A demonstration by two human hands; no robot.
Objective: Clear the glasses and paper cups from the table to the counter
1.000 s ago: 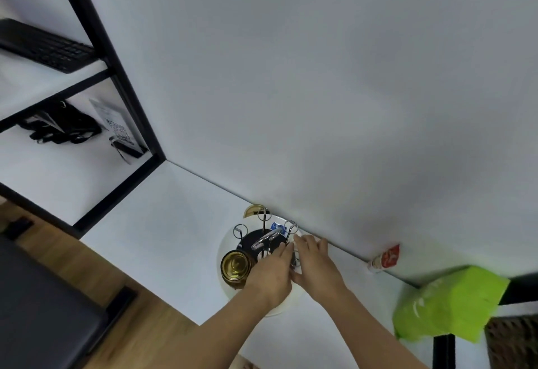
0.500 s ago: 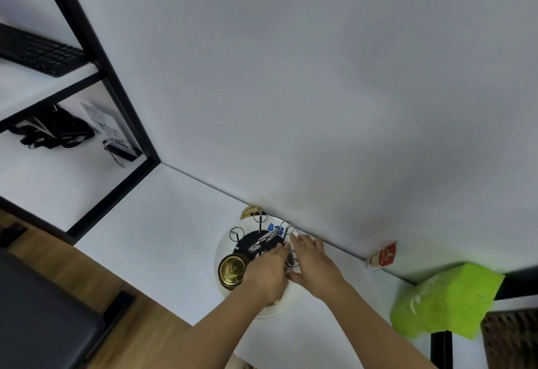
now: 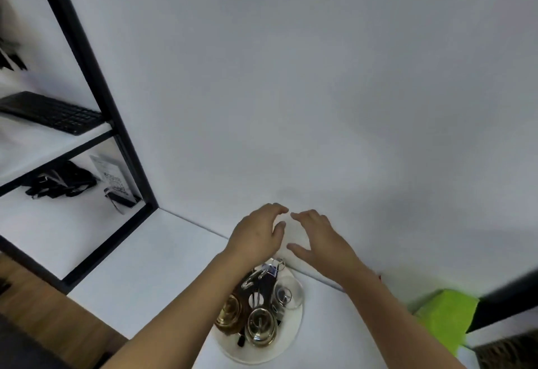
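A round white tray on the white counter carries a black wire cup rack. Two gold-tinted glasses sit upturned on its near pegs, and a clear glass is upturned on its right side. My left hand and my right hand hover side by side above the rack's far edge, against the wall. Their fingers are loosely curved toward each other, and I see nothing held between them. No paper cup is in view.
A black-framed shelf unit stands at the left with a keyboard, black straps and a card. A lime-green bag lies on the counter at the right. Wooden floor lies below the counter edge.
Both hands have lifted off the rack and now hover above it. A clear glass now sits upturned on the rack's right side. The view has shifted closer.
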